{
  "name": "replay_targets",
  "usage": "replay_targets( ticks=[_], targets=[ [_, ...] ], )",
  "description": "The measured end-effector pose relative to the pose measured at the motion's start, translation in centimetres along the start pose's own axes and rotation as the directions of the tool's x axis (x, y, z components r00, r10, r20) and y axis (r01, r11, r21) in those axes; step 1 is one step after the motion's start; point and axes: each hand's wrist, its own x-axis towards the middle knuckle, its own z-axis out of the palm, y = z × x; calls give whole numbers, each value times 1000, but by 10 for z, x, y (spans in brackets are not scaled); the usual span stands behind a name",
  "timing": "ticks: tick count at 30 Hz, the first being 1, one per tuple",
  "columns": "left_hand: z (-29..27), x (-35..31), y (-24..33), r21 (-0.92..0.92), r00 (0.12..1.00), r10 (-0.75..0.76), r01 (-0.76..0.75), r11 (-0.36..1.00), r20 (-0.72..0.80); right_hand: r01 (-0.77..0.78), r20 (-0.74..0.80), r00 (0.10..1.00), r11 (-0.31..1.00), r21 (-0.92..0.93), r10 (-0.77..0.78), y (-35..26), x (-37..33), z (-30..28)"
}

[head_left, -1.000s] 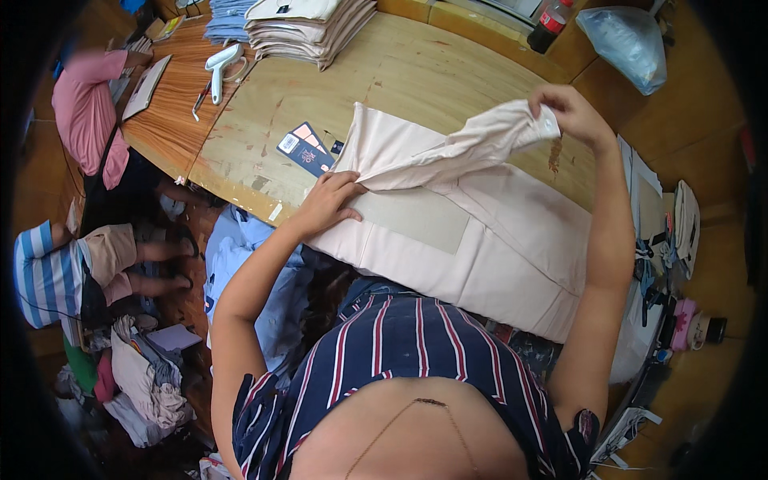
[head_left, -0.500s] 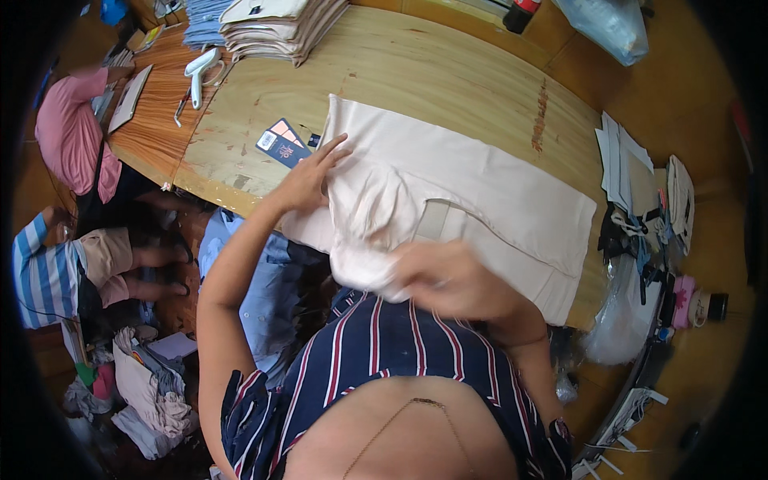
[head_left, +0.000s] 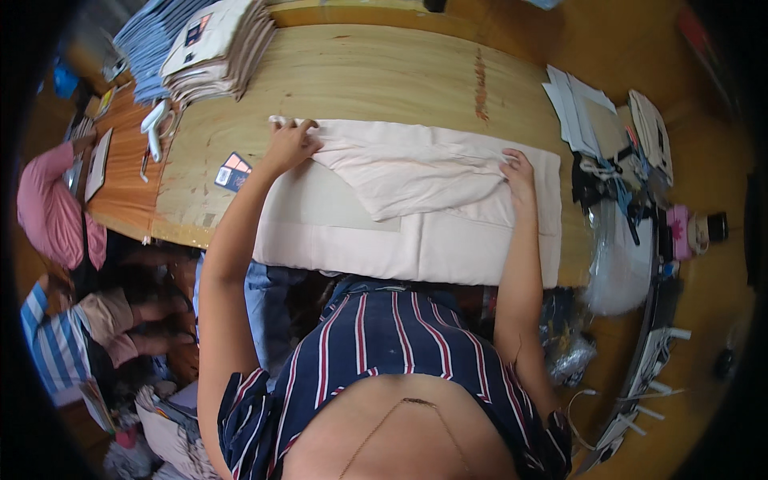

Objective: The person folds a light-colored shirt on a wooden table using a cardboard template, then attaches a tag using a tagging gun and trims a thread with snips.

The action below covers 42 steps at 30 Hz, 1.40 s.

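A pale pink shirt lies partly folded on the wooden table in front of me. On its left part rests a flat, greyish-cream sheet, partly covered by a loose, wrinkled layer of the cloth. My left hand pinches that layer near the shirt's far left corner. Toward the right end, my right hand has its fingers closed on the same layer, which stretches between both hands. Left of the shirt is a dark hang tag with pink panels.
Folded cream shirts and blue shirts are stacked at the far left of the table. A white handheld scanner lies nearby. Papers and plastic bags crowd the right edge. Two people sit at left.
My right hand has moved from near my body out to the shirt's right side. The bunched cloth is now spread across the far side, and the flat sheet shows more. The view has shifted.
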Motion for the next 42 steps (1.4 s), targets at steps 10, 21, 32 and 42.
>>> replay_targets(
  ticks=[10,21,32,42],
  targets=[
    [3,-254,48,-554,652,-36,672,492,758,-94,-831,512,948,-304,-216,79,-194,-156],
    [123,-241,30,-423,493,-15,762,489,870,-340,-127,918,912,229,375,142,-250,-160],
    [-33,-147,-3,-947,983,-11,176,-267,186,143,-177,984,752,644,-36,40,-127,-164],
    [-55,-16,-56,-937,922,-166,340,-86,350,7,-225,974,992,125,21,-28,-47,-140]
  ],
)
